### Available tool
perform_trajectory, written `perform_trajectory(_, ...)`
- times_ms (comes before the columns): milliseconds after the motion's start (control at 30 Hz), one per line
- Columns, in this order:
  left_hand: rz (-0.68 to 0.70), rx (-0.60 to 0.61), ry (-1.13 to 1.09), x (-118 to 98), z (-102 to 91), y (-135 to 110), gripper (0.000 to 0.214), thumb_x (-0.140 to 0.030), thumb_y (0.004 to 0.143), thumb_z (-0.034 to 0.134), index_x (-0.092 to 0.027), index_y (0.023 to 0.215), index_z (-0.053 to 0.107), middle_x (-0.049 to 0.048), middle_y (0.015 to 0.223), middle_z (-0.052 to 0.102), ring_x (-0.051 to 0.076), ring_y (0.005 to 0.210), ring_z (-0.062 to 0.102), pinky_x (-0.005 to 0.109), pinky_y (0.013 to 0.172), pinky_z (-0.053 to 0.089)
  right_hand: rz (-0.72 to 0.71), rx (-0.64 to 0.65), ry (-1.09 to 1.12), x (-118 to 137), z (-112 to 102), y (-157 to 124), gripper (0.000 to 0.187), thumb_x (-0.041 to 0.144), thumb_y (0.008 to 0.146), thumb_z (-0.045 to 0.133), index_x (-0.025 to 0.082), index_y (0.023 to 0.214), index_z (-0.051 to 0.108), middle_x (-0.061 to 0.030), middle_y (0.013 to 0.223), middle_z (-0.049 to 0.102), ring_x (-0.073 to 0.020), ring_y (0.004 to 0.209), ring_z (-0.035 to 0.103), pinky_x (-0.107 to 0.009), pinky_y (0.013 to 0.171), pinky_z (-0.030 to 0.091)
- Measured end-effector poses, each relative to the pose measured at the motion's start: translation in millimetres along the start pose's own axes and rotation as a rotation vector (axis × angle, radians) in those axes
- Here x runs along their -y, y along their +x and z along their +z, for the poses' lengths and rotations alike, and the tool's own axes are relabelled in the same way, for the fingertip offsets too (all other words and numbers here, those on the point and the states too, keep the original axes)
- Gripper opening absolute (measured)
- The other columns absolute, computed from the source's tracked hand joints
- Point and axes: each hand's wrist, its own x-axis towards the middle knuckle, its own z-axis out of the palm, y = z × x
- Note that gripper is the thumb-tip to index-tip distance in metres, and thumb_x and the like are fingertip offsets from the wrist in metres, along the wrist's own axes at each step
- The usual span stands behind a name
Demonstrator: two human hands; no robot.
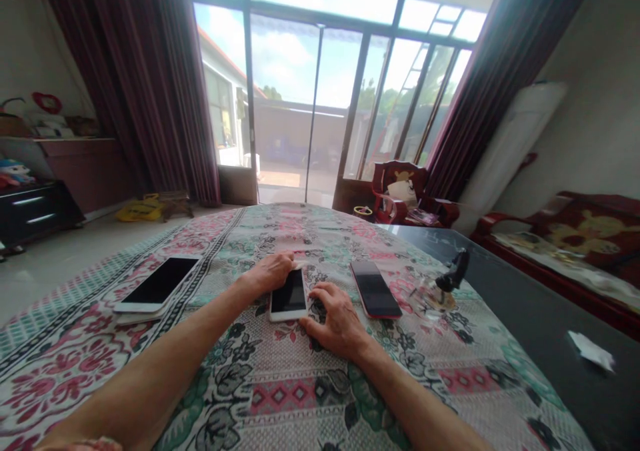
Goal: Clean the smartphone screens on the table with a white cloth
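A white phone [289, 298] with a dark screen lies flat on the patterned tablecloth in front of me. My left hand [271, 272] is closed over its top end, pinching a small white wipe [299, 264] that looks like tissue or cloth. The wipe is mostly hidden by the fingers. At the phone's lower right side rests my right hand [336, 316], fingers apart, with the thumb by the bottom corner and the fingertips near the right edge. A dark phone with a reddish edge [376, 290] lies to the right of this hand.
A larger white device with a black screen [161, 283] lies at left on another pale, flat item. Toward the right stand a clear object [425, 294] and a black-handled thing [454, 272]. Beyond the tablecloth [280, 421], a crumpled white paper [591, 351] lies on a dark surface.
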Motion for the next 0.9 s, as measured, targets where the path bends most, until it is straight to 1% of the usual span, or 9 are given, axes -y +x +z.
perform_trajectory(67,-0.077,0.015,-0.016,8,-1.9,-2,0.028,-0.007,0.084,0.045,-0.013,0.094,0.07,0.0111,0.094,0.065,0.017,0.083,0.06,0.025,0.076,0.046,-0.021,-0.02,0.02,1,0,0,0.03,0.03,0.074,0.072,0.019,0.1,0.063,-0.0077,0.112,0.061,-0.0224,0.107,0.054,-0.039,0.098,0.041)
perform_trajectory(133,-0.137,0.027,-0.027,13,-4.8,-5,0.026,-0.009,0.084,0.046,-0.012,0.09,0.07,0.0106,0.092,0.065,0.016,0.079,0.059,0.025,0.074,0.046,-0.046,-0.017,0.038,2,-1,-1,0.025,0.027,0.075,0.071,0.02,0.097,0.064,-0.0062,0.106,0.061,-0.0213,0.102,0.056,-0.038,0.095,0.042)
perform_trajectory(233,-0.207,0.033,-0.026,15,-6.3,-7,0.025,-0.009,0.084,0.046,-0.012,0.087,0.071,0.0104,0.089,0.066,0.016,0.075,0.058,0.025,0.071,0.046,-0.059,-0.009,0.058,1,-1,0,0.025,0.025,0.074,0.07,0.02,0.098,0.063,-0.0062,0.106,0.061,-0.021,0.102,0.056,-0.038,0.094,0.043)
perform_trajectory(400,-0.277,0.015,-0.01,16,1.5,-2,0.026,-0.009,0.083,0.046,-0.01,0.087,0.071,0.0132,0.089,0.066,0.019,0.076,0.059,0.028,0.071,0.046,-0.049,-0.003,0.045,-2,1,0,0.027,0.026,0.075,0.07,0.019,0.099,0.063,-0.0062,0.107,0.06,-0.0208,0.101,0.055,-0.038,0.095,0.042)
perform_trajectory(533,-0.237,-0.035,-0.059,16,7.8,0,0.027,-0.011,0.085,0.045,-0.014,0.083,0.072,0.0086,0.09,0.067,0.016,0.081,0.059,0.025,0.075,0.045,-0.059,0.003,0.04,-1,2,-1,0.028,0.031,0.075,0.072,0.02,0.1,0.063,-0.0057,0.107,0.059,-0.0206,0.101,0.055,-0.037,0.094,0.042)
perform_trajectory(600,-0.201,-0.074,-0.096,15,10.3,1,0.029,-0.012,0.087,0.043,-0.016,0.084,0.071,0.0069,0.09,0.067,0.015,0.082,0.059,0.024,0.076,0.044,-0.064,0.0,0.037,0,2,-2,0.028,0.032,0.076,0.072,0.02,0.1,0.062,-0.0056,0.106,0.059,-0.0207,0.101,0.055,-0.037,0.094,0.042)
perform_trajectory(733,-0.119,-0.129,-0.145,15,12.0,2,0.03,-0.013,0.088,0.041,-0.016,0.087,0.07,0.0064,0.091,0.066,0.015,0.082,0.058,0.023,0.077,0.043,-0.046,-0.01,0.028,1,1,-2,0.025,0.031,0.078,0.07,0.019,0.098,0.062,-0.0059,0.106,0.059,-0.0202,0.101,0.055,-0.037,0.094,0.042)
perform_trajectory(833,-0.117,-0.105,-0.141,14,7.7,-1,0.028,-0.013,0.087,0.043,-0.015,0.078,0.069,0.0069,0.086,0.064,0.015,0.075,0.056,0.024,0.072,0.042,-0.038,-0.007,0.033,2,0,-2,0.025,0.03,0.077,0.07,0.019,0.098,0.062,-0.0055,0.104,0.059,-0.0197,0.1,0.055,-0.036,0.092,0.043)
perform_trajectory(900,-0.132,-0.071,-0.158,12,2.5,-3,0.026,-0.011,0.083,0.045,-0.013,0.069,0.067,0.0063,0.078,0.062,0.014,0.068,0.052,0.024,0.066,0.04,-0.035,-0.005,0.04,2,-1,-1,0.025,0.03,0.076,0.071,0.019,0.097,0.062,-0.0054,0.103,0.06,-0.0198,0.099,0.055,-0.036,0.092,0.043)
